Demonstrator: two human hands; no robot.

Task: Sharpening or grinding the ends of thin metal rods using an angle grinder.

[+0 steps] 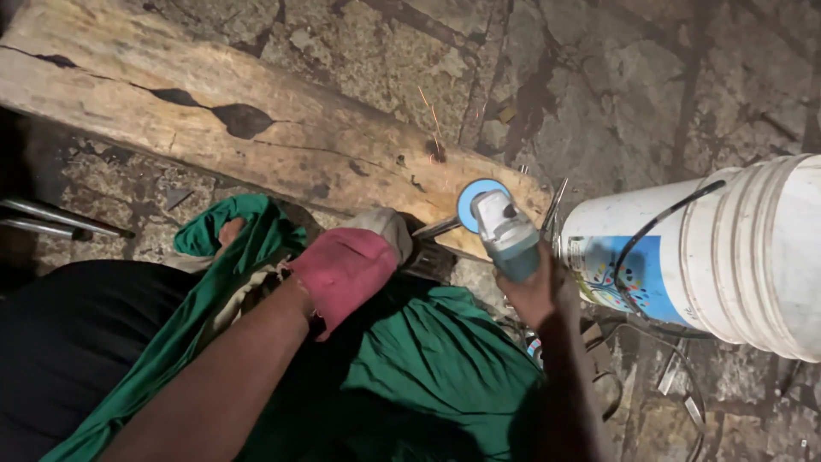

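Nearest the camera lies one green cloth (410, 368), draped over the person's lap. Above it, the left hand (346, 269), wrapped in a red rag, is closed over one short metal piece (436, 228) against the single wooden plank (256, 128). The right hand (534, 291) wraps its fingers around one angle grinder (505, 231), whose blue disc (472, 201) meets the metal piece at the plank's edge; a few sparks fly. One white bucket (727, 257) lies on its side just right of the grinder; its contents cannot be seen. Two metal rods (51, 218) lie at the far left.
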